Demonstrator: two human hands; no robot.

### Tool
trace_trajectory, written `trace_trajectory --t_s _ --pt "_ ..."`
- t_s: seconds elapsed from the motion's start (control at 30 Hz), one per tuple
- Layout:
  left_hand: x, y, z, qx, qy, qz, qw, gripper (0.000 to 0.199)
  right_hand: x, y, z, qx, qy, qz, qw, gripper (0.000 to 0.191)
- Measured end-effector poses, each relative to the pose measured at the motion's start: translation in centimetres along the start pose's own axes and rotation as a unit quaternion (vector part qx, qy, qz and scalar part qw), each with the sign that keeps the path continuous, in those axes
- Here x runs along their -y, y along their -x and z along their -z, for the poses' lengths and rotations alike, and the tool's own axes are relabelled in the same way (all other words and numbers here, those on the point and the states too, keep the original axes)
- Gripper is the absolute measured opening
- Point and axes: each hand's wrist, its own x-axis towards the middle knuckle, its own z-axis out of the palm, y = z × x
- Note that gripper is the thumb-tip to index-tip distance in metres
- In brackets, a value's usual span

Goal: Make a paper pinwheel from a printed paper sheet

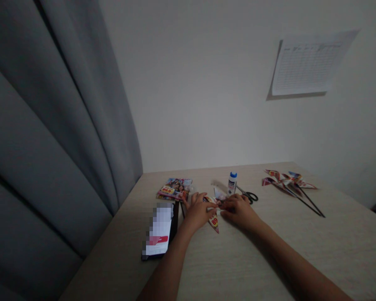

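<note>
Between my two hands lies a paper pinwheel (214,221) folded from colourful printed paper, one pointed blade showing a price number and aimed towards me. My left hand (199,211) grips it from the left, thumb and forefinger at its middle and the other fingers raised apart. From the right, my right hand (240,209) pinches it near the centre with bent fingers; the exact grip is partly hidden. Just behind my right hand stands a glue stick (232,184) with a blue cap. Scissors (251,196) with black handles lie beside it, partly covered.
A stack of printed leaflets (174,189) lies back left, with a lit phone (159,230) in front. A dark thin stick (183,209) shows beside my left hand. Finished-looking pinwheels (288,180) on black sticks lie right. A grey curtain (65,125) borders the table's left.
</note>
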Motion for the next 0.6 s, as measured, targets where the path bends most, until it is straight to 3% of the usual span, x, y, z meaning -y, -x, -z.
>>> trace_trajectory --t_s 0.6 --pt "0.23 0.05 0.35 0.056 -0.032 0.003 0.998 0.035 0.1 0.04 0.08 -0.001 0.008 -0.002 1.0 0.021"
